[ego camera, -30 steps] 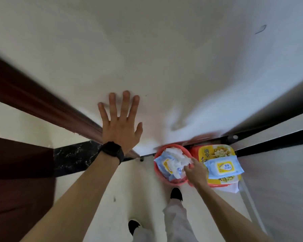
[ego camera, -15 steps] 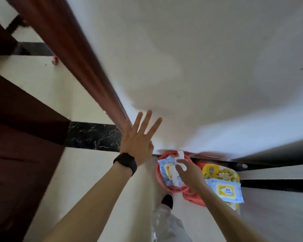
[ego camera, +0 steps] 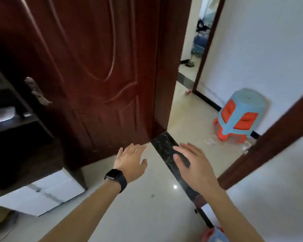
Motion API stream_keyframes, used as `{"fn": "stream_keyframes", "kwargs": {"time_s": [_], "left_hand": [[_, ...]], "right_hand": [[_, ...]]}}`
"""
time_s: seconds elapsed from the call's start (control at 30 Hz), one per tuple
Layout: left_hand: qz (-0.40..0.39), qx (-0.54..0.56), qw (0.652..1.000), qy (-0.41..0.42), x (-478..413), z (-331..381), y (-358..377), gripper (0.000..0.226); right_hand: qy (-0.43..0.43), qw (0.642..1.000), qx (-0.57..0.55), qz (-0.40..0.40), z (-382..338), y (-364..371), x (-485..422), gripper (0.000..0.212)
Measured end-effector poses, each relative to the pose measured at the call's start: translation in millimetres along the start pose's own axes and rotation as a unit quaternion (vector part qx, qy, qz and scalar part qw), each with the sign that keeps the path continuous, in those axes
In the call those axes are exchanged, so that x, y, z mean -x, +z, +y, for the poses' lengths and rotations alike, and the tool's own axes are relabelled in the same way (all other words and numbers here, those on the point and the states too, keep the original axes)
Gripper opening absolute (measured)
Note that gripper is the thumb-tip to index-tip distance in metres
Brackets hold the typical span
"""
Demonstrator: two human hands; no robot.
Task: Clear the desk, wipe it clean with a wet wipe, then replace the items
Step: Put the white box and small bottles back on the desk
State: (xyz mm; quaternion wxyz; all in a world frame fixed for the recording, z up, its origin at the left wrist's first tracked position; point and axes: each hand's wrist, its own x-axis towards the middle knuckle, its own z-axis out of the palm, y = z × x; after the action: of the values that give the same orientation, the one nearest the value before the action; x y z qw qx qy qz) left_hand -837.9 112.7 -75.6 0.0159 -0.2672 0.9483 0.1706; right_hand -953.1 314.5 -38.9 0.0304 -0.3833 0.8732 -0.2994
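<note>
Red basket with a blue wipe pack sits at bottom edge, mostly cut off, under the right forearm. Left hand and right hand both empty, fingers spread, above the floor. Dark red door ahead, blue-orange stool right, white box left. Shelf contents blurred.
</note>
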Motion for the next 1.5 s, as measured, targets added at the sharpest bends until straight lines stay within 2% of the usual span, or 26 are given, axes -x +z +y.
{"fn": "stream_keyframes", "kwargs": {"time_s": [0.23, 0.47, 0.63, 0.77, 0.9, 0.97, 1.1, 1.17, 1.3, 1.37, 1.5], "left_hand": [[0.141, 0.003, 0.971, -0.192, 117.6, -209.2, -107.7, 0.053], [0.201, -0.036, 0.928, -0.313, 216.0, -341.1, -166.2, 0.053], [0.227, -0.046, 0.897, -0.376, 244.2, -415.5, -191.4, 0.05], [0.222, -0.031, 0.885, -0.409, 228.9, -477.2, -198.4, 0.05], [0.213, 0.046, 0.878, -0.426, 178.3, -544.4, -201.1, 0.049], [0.214, 0.144, 0.862, -0.436, 149.9, -577.1, -198.2, 0.046], [0.191, 0.331, 0.801, -0.461, 86.4, -633.8, -185.5, 0.04], [0.2, 0.403, 0.755, -0.476, 57.0, -655.5, -181.0, 0.037], [0.22, 0.574, 0.603, -0.508, 9.7, -690.7, -178.2, 0.04], [0.211, 0.624, 0.543, -0.521, -8.1, -704.9, -182.3, 0.045], [0.208, 0.661, 0.486, -0.532, -45.0, -736.4, -185.8, 0.054]], "right_hand": [[-0.22, 0.974, -0.036, -0.043, -215.7, 104.5, -62.8, 0.034], [-0.323, 0.939, -0.07, -0.092, -357.8, 178.4, -81.5, 0.039], [-0.365, 0.916, -0.072, -0.149, -424.5, 235.8, -111.6, 0.043], [-0.354, 0.91, -0.075, -0.202, -455.2, 296.6, -149.0, 0.046], [-0.329, 0.905, -0.076, -0.258, -483.3, 373.8, -201.6, 0.05], [-0.306, 0.903, -0.075, -0.292, -497.5, 411.0, -229.2, 0.051], [-0.233, 0.896, -0.055, -0.374, -524.2, 487.0, -281.8, 0.061], [-0.206, 0.898, -0.052, -0.385, -541.8, 519.1, -306.7, 0.069], [-0.166, 0.913, -0.079, -0.365, -582.1, 566.5, -344.0, 0.083], [-0.159, 0.917, -0.095, -0.354, -595.2, 586.1, -351.8, 0.091], [-0.143, 0.915, -0.1, -0.363, -609.4, 619.4, -363.1, 0.099]]}}
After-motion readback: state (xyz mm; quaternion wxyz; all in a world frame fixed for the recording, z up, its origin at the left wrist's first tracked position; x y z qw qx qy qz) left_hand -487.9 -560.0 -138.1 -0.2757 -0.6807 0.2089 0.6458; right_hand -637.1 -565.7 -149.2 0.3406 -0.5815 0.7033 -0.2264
